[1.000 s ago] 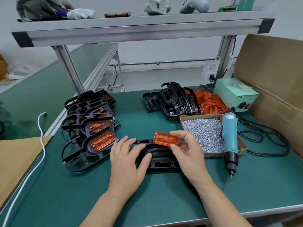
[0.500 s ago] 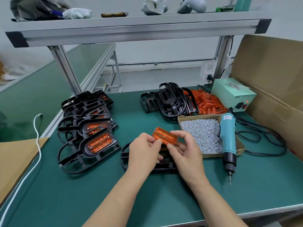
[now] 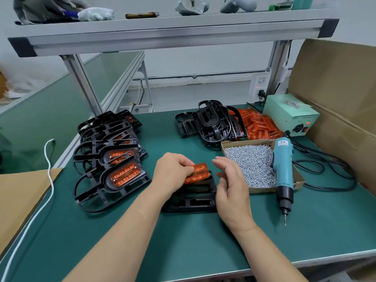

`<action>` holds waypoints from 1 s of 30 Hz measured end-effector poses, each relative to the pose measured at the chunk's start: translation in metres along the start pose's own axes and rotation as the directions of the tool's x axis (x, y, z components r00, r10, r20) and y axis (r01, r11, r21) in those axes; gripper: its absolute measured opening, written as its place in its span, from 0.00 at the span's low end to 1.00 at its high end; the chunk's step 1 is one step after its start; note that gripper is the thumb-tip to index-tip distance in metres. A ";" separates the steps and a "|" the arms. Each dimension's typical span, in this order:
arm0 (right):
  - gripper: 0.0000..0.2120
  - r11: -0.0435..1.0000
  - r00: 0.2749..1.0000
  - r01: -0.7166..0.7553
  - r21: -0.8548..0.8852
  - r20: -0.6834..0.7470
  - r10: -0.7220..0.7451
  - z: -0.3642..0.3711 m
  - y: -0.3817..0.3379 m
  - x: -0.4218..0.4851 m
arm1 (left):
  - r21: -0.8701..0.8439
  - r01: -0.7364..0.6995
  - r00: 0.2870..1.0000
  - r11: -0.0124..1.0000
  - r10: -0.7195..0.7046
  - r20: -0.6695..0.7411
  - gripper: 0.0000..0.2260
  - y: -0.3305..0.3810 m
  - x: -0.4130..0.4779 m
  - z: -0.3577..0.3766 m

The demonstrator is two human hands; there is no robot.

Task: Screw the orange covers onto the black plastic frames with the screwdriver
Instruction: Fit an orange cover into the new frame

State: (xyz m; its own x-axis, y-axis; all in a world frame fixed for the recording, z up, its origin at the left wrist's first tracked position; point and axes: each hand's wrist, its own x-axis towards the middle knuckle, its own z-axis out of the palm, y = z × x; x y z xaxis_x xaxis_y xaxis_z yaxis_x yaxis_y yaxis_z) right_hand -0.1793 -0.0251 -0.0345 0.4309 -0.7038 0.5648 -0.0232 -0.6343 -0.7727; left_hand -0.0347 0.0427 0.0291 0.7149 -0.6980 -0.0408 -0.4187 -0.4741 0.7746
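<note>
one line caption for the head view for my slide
Left hand pinches an orange cover over a black frame; right hand open, screwdriver lying unused.

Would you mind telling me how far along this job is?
Done: covered frames stacked at left. In hand: the left hand holds a cover on a frame, right hand open beside it. Left: screwdriver lies unused; bare frames and loose covers wait behind.

My left hand (image 3: 172,171) hides the left end of the blurred orange cover (image 3: 200,173); my right hand (image 3: 232,190) covers the right edge of the black frame (image 3: 193,200).
</note>
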 end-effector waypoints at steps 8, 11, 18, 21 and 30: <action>0.26 0.993 0.999 -0.049 -0.105 -0.019 0.048 0.003 -0.002 -0.003 | 0.391 -0.203 0.970 0.898 0.130 0.204 0.04 0.001 0.002 0.010; 0.24 0.986 0.999 -0.046 -0.157 -0.029 0.042 0.003 -0.003 -0.003 | 0.457 -0.277 0.956 0.845 0.195 0.220 0.05 -0.001 0.003 0.013; 0.19 0.974 0.997 -0.058 -0.221 0.039 0.068 0.004 -0.001 -0.004 | 0.546 -0.373 0.922 0.750 0.367 0.125 0.04 -0.013 0.005 0.019; 0.19 0.960 0.991 -0.074 -0.271 0.088 0.101 0.005 -0.001 -0.005 | 0.489 -0.396 0.910 0.778 0.403 0.096 0.09 -0.019 0.003 0.018; 0.17 0.947 0.989 -0.068 -0.315 0.104 0.105 0.007 -0.005 -0.007 | 0.394 -0.417 0.909 0.819 0.363 0.207 0.06 -0.030 -0.007 0.007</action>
State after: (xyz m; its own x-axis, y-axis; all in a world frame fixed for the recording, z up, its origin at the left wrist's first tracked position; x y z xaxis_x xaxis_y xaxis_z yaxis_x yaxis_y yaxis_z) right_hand -0.1756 -0.0142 -0.0367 0.5172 -0.7298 0.4472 -0.3351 -0.6534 -0.6788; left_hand -0.0309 0.0581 0.0017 0.3820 -0.9172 0.1133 -0.8615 -0.3090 0.4030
